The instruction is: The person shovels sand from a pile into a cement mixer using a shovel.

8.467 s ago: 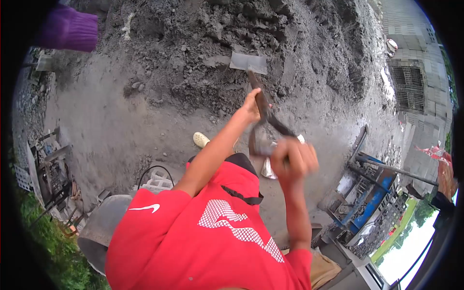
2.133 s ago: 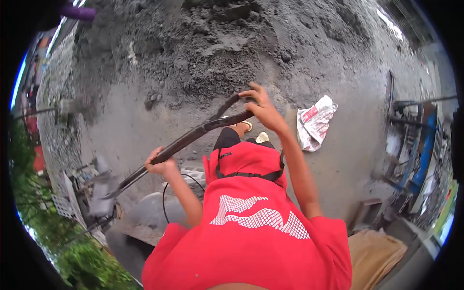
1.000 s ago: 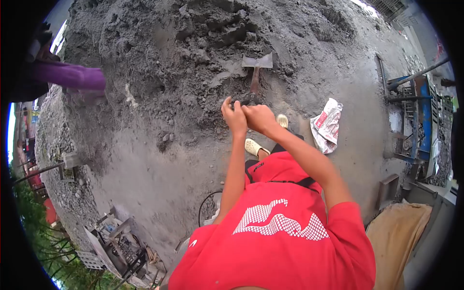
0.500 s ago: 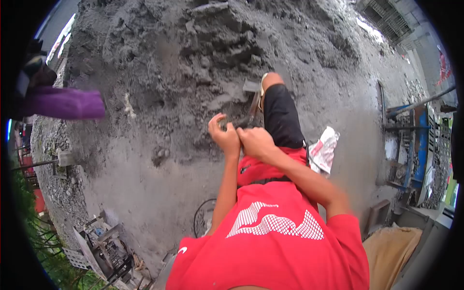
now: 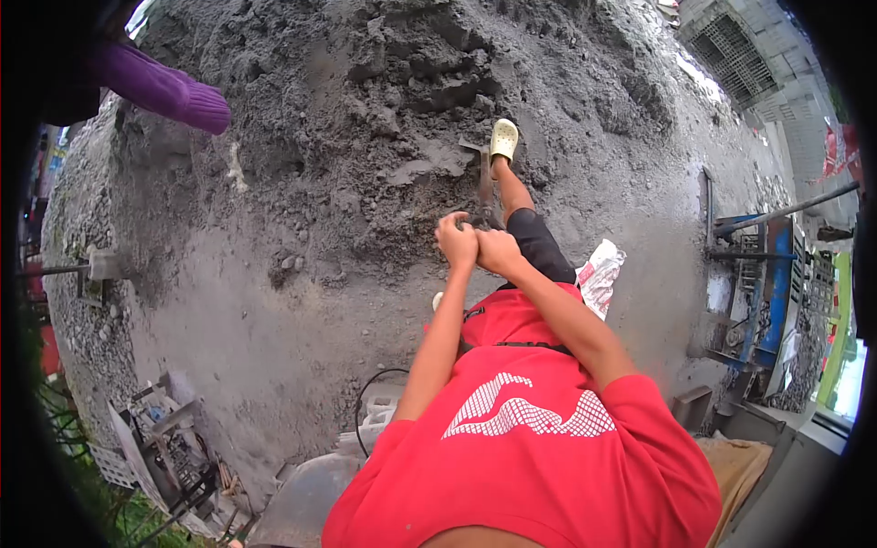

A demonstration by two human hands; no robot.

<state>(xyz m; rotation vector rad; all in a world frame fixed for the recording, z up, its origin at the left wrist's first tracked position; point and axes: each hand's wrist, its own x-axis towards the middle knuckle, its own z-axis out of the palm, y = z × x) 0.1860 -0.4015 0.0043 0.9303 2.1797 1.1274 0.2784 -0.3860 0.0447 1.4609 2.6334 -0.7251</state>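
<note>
A long-handled, hoe-like tool (image 5: 485, 183) runs away from my waist, its brown shaft ending in a narrow grey crosspiece beside my foot. My left hand (image 5: 456, 241) is closed at the dark near end of the handle. Right beside it, my right hand (image 5: 498, 251) is wrapped around the same handle, knuckles up; the grip itself is mostly hidden by the fingers. One of my feet, in a cream clog (image 5: 504, 140), is planted at the edge of a dug-out heap of damp grey sand (image 5: 411, 100).
Another person's purple sleeve (image 5: 174, 91) reaches in at upper left. A white sack (image 5: 601, 274) lies by my leg. A blue metal frame (image 5: 776, 283) stands at right, a metal-and-wood contraption (image 5: 174, 447) at lower left. Hollow blocks (image 5: 376, 411) sit behind my left arm.
My left hand's fingers, spread before, are now closed on the handle. Both hands have shifted right in view. My leg appears stretched further forward, and the purple sleeve has moved up.
</note>
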